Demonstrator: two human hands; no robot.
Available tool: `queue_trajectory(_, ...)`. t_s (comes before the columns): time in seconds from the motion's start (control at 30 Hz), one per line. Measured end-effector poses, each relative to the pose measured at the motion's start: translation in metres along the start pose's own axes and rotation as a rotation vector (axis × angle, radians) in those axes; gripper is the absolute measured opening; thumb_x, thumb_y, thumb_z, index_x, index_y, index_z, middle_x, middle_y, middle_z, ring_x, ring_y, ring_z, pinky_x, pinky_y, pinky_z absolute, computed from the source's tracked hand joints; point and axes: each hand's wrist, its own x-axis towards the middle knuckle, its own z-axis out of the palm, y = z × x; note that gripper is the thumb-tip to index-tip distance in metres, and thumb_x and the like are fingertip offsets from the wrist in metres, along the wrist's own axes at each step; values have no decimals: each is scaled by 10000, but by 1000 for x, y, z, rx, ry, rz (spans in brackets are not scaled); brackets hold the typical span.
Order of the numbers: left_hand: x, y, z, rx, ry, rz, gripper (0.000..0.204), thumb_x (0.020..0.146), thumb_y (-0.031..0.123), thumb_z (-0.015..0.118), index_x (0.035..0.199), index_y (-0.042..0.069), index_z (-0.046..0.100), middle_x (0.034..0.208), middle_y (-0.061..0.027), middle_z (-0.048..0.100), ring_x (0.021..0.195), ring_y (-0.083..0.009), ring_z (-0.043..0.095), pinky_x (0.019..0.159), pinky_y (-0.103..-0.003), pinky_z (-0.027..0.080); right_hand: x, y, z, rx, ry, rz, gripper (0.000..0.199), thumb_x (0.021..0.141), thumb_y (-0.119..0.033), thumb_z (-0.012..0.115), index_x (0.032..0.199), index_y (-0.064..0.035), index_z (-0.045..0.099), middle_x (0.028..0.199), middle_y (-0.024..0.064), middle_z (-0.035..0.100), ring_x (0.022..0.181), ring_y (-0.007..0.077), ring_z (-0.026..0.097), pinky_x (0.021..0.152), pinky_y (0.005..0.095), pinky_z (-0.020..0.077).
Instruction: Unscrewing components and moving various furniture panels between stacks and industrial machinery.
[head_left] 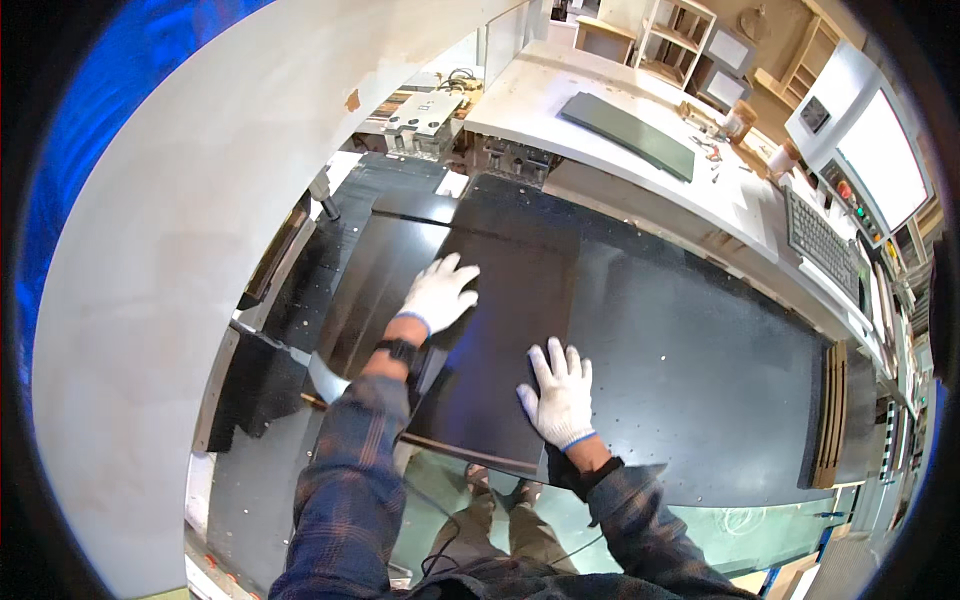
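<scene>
A dark brown flat panel [505, 320] lies on the black machine table [690, 340] in front of me. My left hand [440, 295], in a white knit glove, rests over the panel's left part with its fingers spread. Farther right and nearer to me, my right hand [560, 397] wears the same kind of glove. Its fingers are stretched out flat at the panel's right edge. Neither hand grips anything. A shiny metallic strip [385, 265] runs along the panel's left side, partly hidden behind my left forearm.
A large pale machine housing [150, 250] curves along the left. Beyond the table, a white bench [640, 90] carries a grey-green board [630, 135], a keyboard [820, 235] and small tools. A monitor [885, 145] stands at right. Several thin boards [830, 415] stand at the table's right end.
</scene>
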Motion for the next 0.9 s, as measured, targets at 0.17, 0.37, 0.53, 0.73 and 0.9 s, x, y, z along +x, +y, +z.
queue_trajectory(0.17,-128,-4,12,163,82,-267,691,969,544,680,1561,214,545,1643,-254,427,1513,-475,369,1218,-653,281,61,0,12,10,62,-18,672,930,-403,727,1509,-108,557,1562,213,502,1420,455,469,1182,625,346)
queue_trajectory(0.37,-116,-15,39,302,247,-426,595,1045,518,573,1576,251,541,1643,-204,460,1507,-464,399,1225,-681,244,109,2,30,0,74,-8,721,931,-411,729,1513,-35,528,1581,215,485,1432,441,470,1199,615,340)
queue_trajectory(0.53,-75,-36,44,321,432,-405,500,1060,465,570,1506,244,617,1586,-177,541,1478,-430,455,1234,-653,265,138,5,35,3,96,-16,737,937,-410,726,1514,-3,517,1581,246,471,1424,462,461,1204,621,332)
queue_trajectory(0.73,-66,-67,48,257,517,-446,409,1037,407,615,1355,172,721,1514,-126,622,1445,-358,509,1234,-605,305,163,-13,45,34,137,9,744,941,-411,720,1492,52,529,1569,303,461,1372,566,440,1196,627,329)
queue_trajectory(0.9,-65,-89,43,155,684,-462,398,965,342,731,1275,93,747,1444,-193,652,1369,-367,566,1207,-555,351,180,-26,54,21,159,30,733,945,-406,706,1482,64,536,1567,316,468,1337,616,440,1172,657,329)
